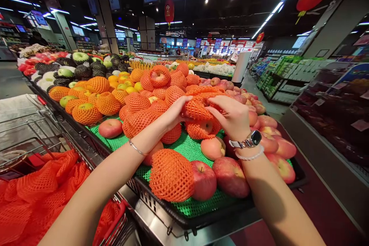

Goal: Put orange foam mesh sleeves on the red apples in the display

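Note:
Both hands are at an orange foam net (pixel 198 108) above the apple display. My left hand (pixel 180 108) grips its left side, partly hidden behind it. On the right side, the thumb and fingers of my right hand (pixel 232 115) pinch the net's edge. Whether an apple sits inside this net I cannot tell. Just below is a netted apple (pixel 205 127) with its top showing. Bare red apples (pixel 230 177) and another netted apple (pixel 172 175) lie nearer on the green mat (pixel 187 153).
A black crate rim (pixel 184 221) edges the display. At left stands a shopping cart (pixel 121 215) with loose orange foam nets (pixel 46 200) in it. Netted orange-wrapped fruit (pixel 86 113) is farther left, bare apples (pixel 276 146) to the right. Packaged-goods shelves (pixel 291 77) line the right aisle.

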`<state>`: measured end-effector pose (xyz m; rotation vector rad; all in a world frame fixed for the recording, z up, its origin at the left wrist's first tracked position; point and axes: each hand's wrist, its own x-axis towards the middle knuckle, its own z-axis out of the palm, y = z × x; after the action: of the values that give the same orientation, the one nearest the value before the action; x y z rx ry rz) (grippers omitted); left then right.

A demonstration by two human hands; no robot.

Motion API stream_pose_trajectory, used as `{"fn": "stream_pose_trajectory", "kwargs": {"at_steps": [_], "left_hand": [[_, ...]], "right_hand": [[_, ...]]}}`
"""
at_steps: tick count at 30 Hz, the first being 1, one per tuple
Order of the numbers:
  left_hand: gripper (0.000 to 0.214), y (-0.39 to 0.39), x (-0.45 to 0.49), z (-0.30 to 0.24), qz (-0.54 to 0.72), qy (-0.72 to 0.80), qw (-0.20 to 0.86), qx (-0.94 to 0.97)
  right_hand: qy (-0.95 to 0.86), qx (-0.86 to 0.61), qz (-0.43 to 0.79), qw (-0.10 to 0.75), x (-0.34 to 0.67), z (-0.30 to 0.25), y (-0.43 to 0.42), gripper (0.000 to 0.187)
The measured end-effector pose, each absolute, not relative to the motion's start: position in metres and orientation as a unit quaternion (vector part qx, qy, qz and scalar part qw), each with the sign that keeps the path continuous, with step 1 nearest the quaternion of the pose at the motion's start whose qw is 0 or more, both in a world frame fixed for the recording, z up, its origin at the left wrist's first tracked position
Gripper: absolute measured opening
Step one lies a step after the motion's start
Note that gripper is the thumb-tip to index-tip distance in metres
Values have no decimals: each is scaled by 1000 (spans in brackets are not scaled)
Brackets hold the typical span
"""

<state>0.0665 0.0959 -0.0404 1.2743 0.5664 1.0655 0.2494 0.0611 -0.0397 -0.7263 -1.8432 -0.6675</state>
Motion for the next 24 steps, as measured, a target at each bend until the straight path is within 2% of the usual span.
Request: {"fn": "stream_pose_trajectory", "kwargs": {"at_steps": [4, 7, 13, 15, 19, 24], "left_hand": [[36, 95, 68, -41, 458, 253, 653, 548], [31, 94, 69, -43, 463, 267, 645, 546], [33, 95, 70, -43, 460, 274, 575, 619], [34, 96, 71, -44, 462, 258, 572, 626], [34, 96, 71, -45, 486, 229, 601, 592], [21, 88, 66, -36, 554, 194, 606, 537]], "right_hand": [[-783, -369, -175, 469, 252, -37, 63, 26], [-807, -393, -100, 429, 254, -40, 66, 47], [-808, -421, -48, 411, 251, -54, 72, 75], [-810, -421, -41, 407, 247, -56, 71, 78], [-814, -400, -95, 410, 236, -55, 66, 72], [-815, -376, -176, 404, 226, -57, 64, 70]]}}
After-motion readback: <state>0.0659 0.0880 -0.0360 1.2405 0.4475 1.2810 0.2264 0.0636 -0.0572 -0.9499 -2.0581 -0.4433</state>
